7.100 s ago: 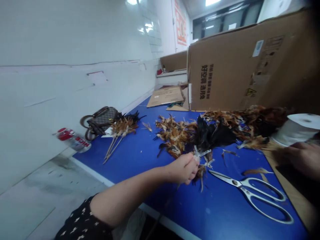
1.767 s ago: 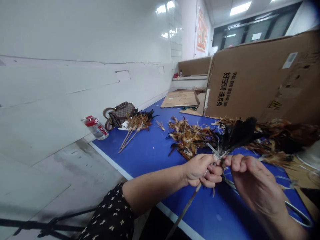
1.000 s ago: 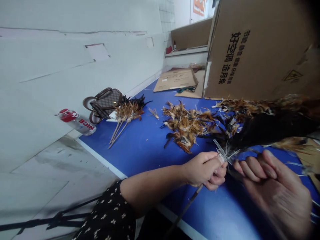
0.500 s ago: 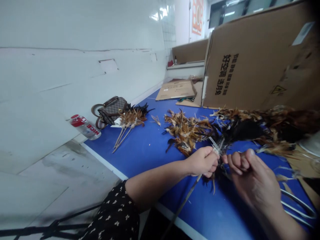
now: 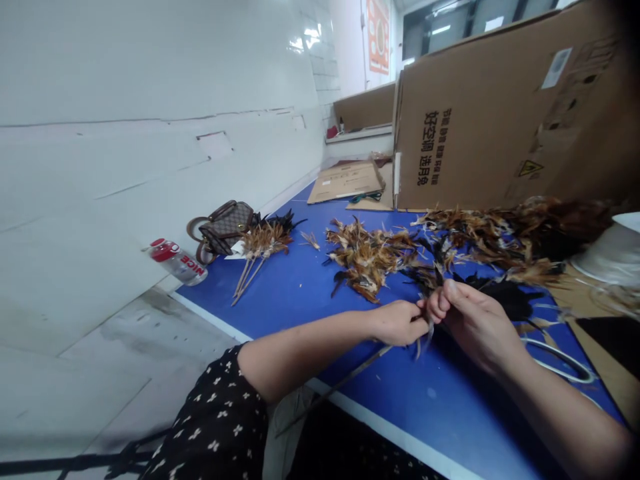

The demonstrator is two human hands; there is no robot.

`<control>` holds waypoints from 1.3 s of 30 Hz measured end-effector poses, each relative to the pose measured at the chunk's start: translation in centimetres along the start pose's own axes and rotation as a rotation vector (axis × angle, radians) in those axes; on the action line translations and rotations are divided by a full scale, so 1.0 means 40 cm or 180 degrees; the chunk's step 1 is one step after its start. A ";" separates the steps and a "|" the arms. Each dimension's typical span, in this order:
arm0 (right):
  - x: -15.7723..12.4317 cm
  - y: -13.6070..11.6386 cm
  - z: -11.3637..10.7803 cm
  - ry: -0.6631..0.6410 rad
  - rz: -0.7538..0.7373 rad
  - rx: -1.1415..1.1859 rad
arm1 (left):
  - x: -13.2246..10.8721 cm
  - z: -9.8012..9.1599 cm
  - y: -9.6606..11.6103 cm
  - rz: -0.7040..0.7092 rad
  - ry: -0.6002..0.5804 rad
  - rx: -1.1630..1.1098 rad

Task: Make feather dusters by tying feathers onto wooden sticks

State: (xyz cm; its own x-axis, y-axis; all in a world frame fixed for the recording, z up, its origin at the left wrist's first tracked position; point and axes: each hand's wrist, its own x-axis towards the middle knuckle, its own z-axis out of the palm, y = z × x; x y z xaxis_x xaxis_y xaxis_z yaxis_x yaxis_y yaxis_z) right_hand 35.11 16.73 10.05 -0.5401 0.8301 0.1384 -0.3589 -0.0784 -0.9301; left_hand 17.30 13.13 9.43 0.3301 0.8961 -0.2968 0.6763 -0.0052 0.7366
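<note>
Stick [image 5: 350,379] now flatter, "NICE" on bottle [image 5: 177,261]

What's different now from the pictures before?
The right hand moved left from beside the white spool to meet the left hand. The stick tipped flatter. The left hand still holds it; the bottle and handbag stayed put.

bottle [image 5: 176,261]: "NICE" | carton [image 5: 480,133]: "好空调 选月兔", yellow warning triangle [image 5: 530,169]

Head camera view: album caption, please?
Left hand gripping a thin brown stick, right hand close beside it, over a flat blue tabletop strewn with brown feathers.
</note>
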 end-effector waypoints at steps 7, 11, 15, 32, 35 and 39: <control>0.009 0.069 -0.012 0.0233 0.0276 0.0447 | 0.006 0.063 -0.045 0.0601 0.0656 0.0619; 0.022 0.106 -0.025 0.0404 0.0430 0.0711 | -0.004 0.103 -0.060 0.0609 0.1199 0.0694; 0.028 0.122 -0.042 0.0487 0.0479 0.0875 | -0.004 0.121 -0.073 0.0709 0.1451 0.0622; 0.031 0.144 -0.065 0.0634 0.0632 0.1154 | 0.039 0.106 -0.105 0.1624 0.1699 0.0168; 0.031 0.142 -0.063 0.0699 0.0656 0.1135 | 0.036 0.102 -0.118 0.1591 0.1850 -0.0305; 0.026 0.145 -0.059 0.0791 0.0627 0.1050 | 0.034 0.104 -0.127 0.1741 0.2057 -0.0671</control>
State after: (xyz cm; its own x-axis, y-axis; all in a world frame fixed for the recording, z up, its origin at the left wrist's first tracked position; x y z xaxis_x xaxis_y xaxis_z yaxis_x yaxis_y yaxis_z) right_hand 34.26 18.46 4.00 -0.4379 0.8858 -0.1536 -0.5126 -0.3864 -0.7667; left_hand 17.05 12.55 2.75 0.0916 0.8685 0.4871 0.3751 -0.4832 0.7911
